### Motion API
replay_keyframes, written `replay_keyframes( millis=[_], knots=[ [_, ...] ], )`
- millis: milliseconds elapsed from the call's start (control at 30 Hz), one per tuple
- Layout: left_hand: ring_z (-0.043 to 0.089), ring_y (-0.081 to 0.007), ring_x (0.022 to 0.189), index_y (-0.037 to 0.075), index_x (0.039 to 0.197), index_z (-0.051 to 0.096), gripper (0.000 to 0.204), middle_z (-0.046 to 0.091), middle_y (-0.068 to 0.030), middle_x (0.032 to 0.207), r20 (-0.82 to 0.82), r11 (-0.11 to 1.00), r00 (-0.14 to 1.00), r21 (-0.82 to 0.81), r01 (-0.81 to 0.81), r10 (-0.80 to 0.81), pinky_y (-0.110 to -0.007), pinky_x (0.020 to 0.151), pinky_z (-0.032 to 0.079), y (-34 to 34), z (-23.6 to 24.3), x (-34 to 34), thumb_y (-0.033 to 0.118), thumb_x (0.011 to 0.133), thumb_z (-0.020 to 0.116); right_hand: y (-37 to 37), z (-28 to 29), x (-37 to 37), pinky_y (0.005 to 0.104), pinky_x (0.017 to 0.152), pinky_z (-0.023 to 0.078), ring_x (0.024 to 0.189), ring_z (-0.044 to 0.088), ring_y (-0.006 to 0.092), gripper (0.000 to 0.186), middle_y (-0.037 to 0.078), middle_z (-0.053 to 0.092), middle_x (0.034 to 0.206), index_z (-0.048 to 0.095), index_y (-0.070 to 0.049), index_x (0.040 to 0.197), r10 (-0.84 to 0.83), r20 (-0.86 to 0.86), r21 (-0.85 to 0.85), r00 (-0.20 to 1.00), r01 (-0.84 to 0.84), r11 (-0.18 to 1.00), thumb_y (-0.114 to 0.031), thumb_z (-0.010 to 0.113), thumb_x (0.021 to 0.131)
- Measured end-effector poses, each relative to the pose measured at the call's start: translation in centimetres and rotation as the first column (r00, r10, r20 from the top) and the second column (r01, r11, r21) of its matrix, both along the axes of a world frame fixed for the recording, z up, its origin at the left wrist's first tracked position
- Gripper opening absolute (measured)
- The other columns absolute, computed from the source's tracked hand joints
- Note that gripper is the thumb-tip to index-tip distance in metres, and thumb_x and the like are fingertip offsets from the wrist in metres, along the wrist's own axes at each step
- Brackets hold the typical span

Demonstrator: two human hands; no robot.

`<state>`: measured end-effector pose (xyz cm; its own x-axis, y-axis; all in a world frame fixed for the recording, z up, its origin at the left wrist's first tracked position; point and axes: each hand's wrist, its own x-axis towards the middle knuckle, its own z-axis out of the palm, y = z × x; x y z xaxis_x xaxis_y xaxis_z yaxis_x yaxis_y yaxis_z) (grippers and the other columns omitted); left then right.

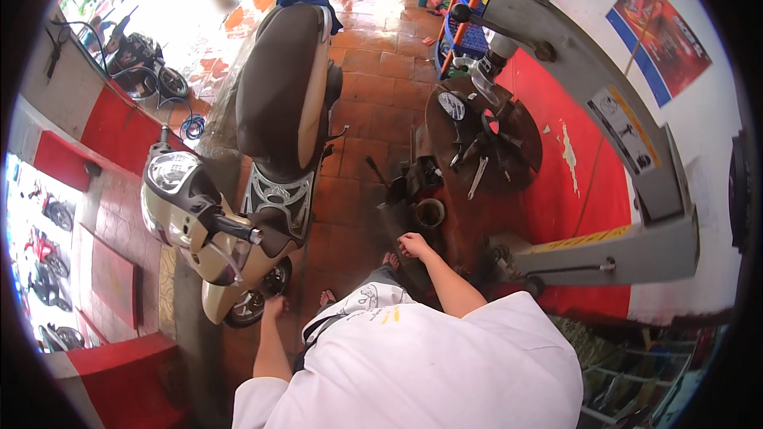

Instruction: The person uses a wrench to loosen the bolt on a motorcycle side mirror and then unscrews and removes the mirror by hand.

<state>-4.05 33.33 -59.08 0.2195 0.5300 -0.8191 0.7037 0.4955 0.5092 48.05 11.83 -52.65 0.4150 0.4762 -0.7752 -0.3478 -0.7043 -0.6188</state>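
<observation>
My left hand (275, 304) hangs beside the front wheel (246, 310) of a beige scooter (208, 278); its fingers are too unclear to tell open from closed. My right hand (412, 244) is further forward, fingers curled, contents hidden, over a dark area near a round dark container (429, 212). The scooter has a long dark seat (270, 87), a chrome floor mat (276, 202) and a handlebar with a grip (246, 233) nearer me. To my right, a dark round tray (517, 155) on the machine carries mirrors (453, 105) and wrenches (477, 177).
A grey machine with a tall curved arm (596, 95) stands against the red-and-white right wall. Blue baskets (465, 36) on an orange rack are at the back. A black scooter (135, 63) and blue hose (192, 127) lie beyond the red-striped left wall (111, 123). Tiled floor (366, 87) runs between.
</observation>
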Motion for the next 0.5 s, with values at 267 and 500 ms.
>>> replay_keyframes(
  millis=[267,500],
  knots=[
    [0.056,-0.0190,0.070,0.015,0.094,0.063,0.016,0.056,-0.0010,0.081,0.049,0.861,0.889,-0.280,-0.426,0.456,-0.035,0.063,0.046,-1.8,-1.2,-9.8,0.030,0.092,0.058,-1.8,0.4,-14.0,0.0255,0.050,0.047,0.059,0.057,0.0107,0.019,0.004,0.064,0.079,0.065,-0.007,0.100,0.033,0.088,0.095,0.996,-0.041,0.995,-0.022,0.053,0.098],
    [0.059,-0.0205,0.062,0.008,0.092,0.065,0.012,0.060,-0.0068,0.072,0.028,0.989,0.994,-0.106,0.104,-0.102,-0.038,0.051,0.046,0.7,-4.0,-7.4,0.019,0.090,0.061,-8.3,-0.2,-19.7,0.0310,0.060,0.048,0.064,0.059,0.0139,0.033,0.005,0.068,0.074,0.069,-0.003,0.082,-0.022,0.254,0.096,0.967,-0.003,0.995,-0.035,0.064,0.092]
  ],
)
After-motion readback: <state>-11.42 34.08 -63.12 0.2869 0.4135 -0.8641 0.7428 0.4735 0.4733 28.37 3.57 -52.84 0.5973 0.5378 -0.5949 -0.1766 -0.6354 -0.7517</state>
